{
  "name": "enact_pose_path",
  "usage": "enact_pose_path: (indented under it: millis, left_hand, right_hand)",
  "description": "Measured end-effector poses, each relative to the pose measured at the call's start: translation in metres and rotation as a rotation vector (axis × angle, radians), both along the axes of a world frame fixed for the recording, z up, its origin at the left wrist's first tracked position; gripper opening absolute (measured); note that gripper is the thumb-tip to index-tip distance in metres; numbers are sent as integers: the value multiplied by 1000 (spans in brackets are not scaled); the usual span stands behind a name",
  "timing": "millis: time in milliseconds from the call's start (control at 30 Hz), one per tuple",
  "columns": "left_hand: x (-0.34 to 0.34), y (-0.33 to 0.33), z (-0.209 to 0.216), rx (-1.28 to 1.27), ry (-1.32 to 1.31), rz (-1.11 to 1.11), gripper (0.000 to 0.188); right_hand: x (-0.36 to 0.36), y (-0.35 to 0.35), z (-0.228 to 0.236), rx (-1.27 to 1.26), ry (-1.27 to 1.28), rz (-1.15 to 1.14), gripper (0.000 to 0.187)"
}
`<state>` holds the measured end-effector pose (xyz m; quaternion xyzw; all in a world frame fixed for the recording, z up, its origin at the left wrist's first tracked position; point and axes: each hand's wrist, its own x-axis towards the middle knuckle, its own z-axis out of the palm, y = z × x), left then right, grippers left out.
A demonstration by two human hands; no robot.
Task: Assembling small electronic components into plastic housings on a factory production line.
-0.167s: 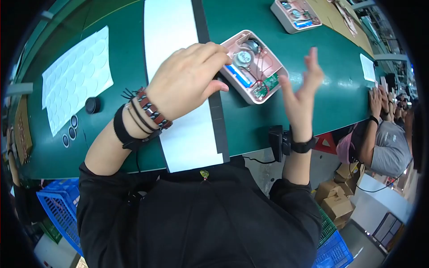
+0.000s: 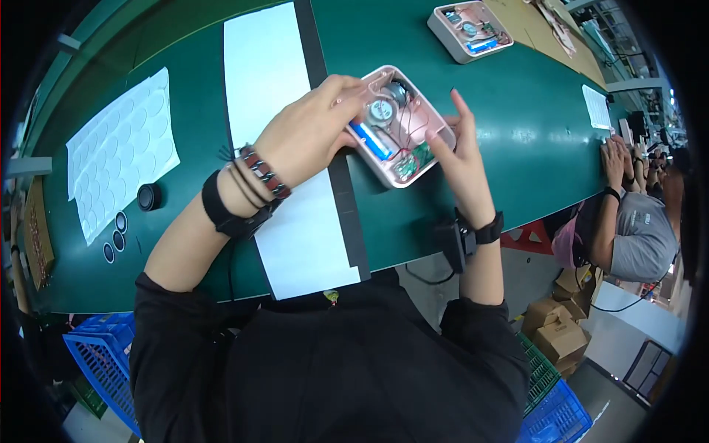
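Between my hands is an open pink plastic housing [image 2: 418, 124], tilted a little. Inside it are a round silver speaker [image 2: 382, 111], a blue cylindrical battery [image 2: 373, 141], a green circuit board [image 2: 413, 159] and thin wires. My left hand [image 2: 310, 129] grips the housing's left side, its fingertips over the rim and the thumb low on the outer wall. At the right end, my right hand [image 2: 464, 162] closes on the wall with the thumb at the rim. Its index finger points up; the other fingers are partly hidden.
A white strip [image 2: 269, 66] with a dark border lies under my left arm. Leftward are sheets of round stickers [image 2: 122, 140], a black roll [image 2: 149, 197] and several small rings [image 2: 119, 241]. A second pink housing [image 2: 461, 52] stands far right. A co-worker [image 2: 642, 232] sits at right.
My right hand has come leftward from open air onto the housing's right end. The housing now sits slightly lower and further left, and the whole view has shifted a little.
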<state>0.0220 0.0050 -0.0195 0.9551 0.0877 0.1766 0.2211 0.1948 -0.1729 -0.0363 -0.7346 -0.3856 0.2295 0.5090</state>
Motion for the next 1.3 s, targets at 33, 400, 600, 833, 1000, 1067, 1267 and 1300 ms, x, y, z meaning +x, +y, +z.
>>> enact_pose_path:
  millis: [33, 400, 600, 833, 1000, 1067, 1267, 1300]
  left_hand:
    - [-4, 6, 0, -80, 21, -31, 26]
    - [-67, 42, 24, -22, 77, -160, 21]
    - [-57, -9, 41, -206, 121, -13, 32]
    - [-40, -23, 17, -274, -219, -99, 61]
    - [-42, -27, 15, -174, -75, -84, 64]
    - [-45, -22, 16, -166, -29, -96, 61]
    - [-55, -13, 12, -60, -71, -104, 43]
    - [-57, -14, 11, -87, -76, -90, 36]
  right_hand:
    - [-4, 1, 3, -35, 74, 7, 79]
    - [-67, 6, 18, 11, -365, 326, 93]
    - [-65, 29, 26, 163, -681, 392, 81]
    - [-47, 29, 11, 211, -407, 527, 84]
    - [-47, 32, 2, 276, -225, 504, 89]
    - [-46, 35, 2, 263, -174, 522, 90]
    - [-45, 40, 1, 284, -4, 556, 90]
    - [-46, 40, 1, 281, -1, 549, 90]
